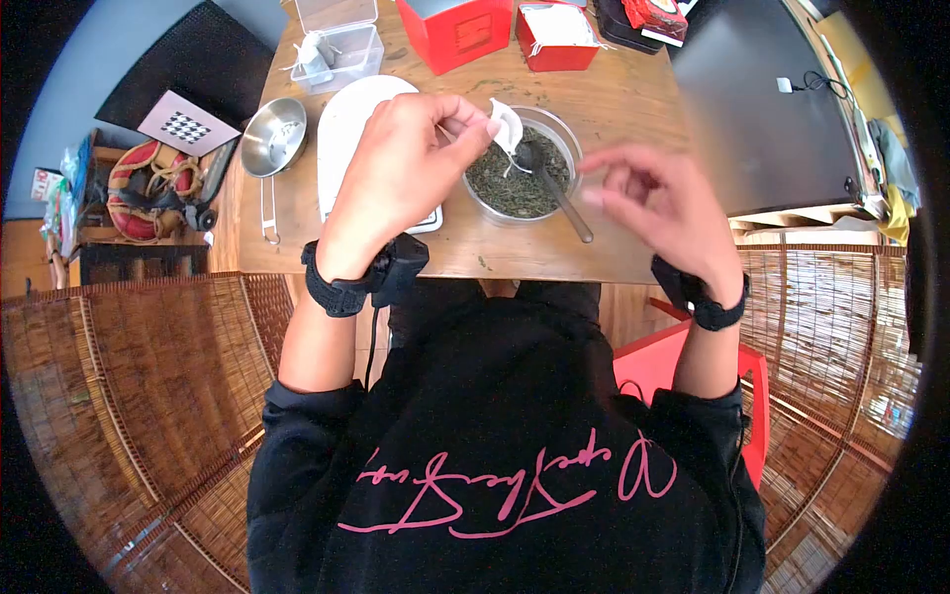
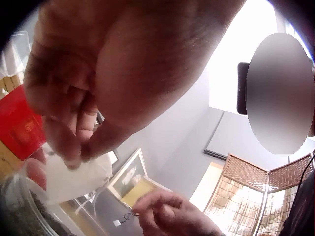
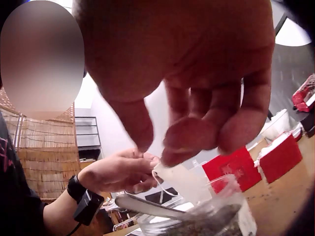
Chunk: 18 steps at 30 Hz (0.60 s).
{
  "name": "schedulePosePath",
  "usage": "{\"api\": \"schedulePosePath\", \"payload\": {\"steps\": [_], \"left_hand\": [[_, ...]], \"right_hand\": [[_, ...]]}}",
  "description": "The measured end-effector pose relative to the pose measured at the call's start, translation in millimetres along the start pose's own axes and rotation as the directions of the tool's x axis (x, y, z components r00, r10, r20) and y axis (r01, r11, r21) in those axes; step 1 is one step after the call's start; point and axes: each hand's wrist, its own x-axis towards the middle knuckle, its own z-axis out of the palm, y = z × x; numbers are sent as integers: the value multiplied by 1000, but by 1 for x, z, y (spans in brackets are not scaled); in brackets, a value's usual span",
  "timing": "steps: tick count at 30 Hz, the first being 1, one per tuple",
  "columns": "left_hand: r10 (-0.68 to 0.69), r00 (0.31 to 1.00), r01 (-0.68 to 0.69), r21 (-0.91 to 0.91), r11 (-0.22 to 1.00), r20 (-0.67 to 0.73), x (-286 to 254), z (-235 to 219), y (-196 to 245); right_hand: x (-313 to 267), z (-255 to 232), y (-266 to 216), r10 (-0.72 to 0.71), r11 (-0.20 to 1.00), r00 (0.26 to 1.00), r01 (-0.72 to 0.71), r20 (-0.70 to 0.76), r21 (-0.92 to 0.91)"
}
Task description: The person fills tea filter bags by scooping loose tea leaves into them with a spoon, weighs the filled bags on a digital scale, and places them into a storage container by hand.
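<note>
The left hand [image 1: 411, 163] pinches a small white drawstring bag [image 1: 507, 129] by its edge above a glass bowl [image 1: 571, 148] of dried green leaves [image 1: 510, 188]. In the left wrist view, thumb and fingertips of the left hand [image 2: 98, 88] meet on the bag [image 2: 78, 179], its string hanging down. A metal spoon [image 1: 564, 203] leans in the bowl, handle toward the person. Right of the bowl, the right hand [image 1: 658, 203] is raised with relaxed, bent fingers and holds nothing; in the right wrist view a gap shows between its thumb and fingers [image 3: 197, 113].
A white scale-like board [image 1: 341, 129] lies left of the bowl, with a metal pan [image 1: 274, 139] beyond it. Behind stand a clear plastic box [image 1: 356, 59] holding a filled bag, a red box [image 1: 457, 35] and a smaller red box with white bags [image 1: 557, 54].
</note>
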Motion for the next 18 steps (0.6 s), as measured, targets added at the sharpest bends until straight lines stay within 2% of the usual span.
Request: {"api": "schedulePosePath", "payload": {"steps": [2, 4, 6, 11, 13, 14, 16, 18], "left_hand": [[-21, 1000, 22, -51, 998, 10, 5, -4, -9], [-33, 999, 36, -104, 994, 32, 10, -4, -14], [-39, 996, 53, -176, 983, 86, 15, -3, -13], [-97, 986, 122, -192, 974, 137, 17, 1, -9], [-93, 985, 120, -186, 975, 148, 17, 0, -8], [-93, 985, 119, -186, 975, 146, 17, 0, -8], [-134, 978, 161, -174, 972, 159, 16, -1, -8], [-136, 979, 162, -176, 971, 153, 15, -1, -12]], "right_hand": [[-14, -7, 4, 11, 999, 969, -21, 247, 40], [-19, 0, 15, -17, 999, 961, 2, 275, 54], [-19, 16, 23, -128, 991, 965, 116, 229, 63], [-6, 29, 18, -223, 973, 972, 226, 81, -39], [-1, 27, 9, -316, 944, 944, 303, -94, -132], [-1, 24, 5, -319, 943, 943, 305, -93, -133], [-2, 18, -5, -290, 955, 931, 266, -221, -134], [-1, 19, -12, -291, 957, 928, 280, -235, -77]]}}
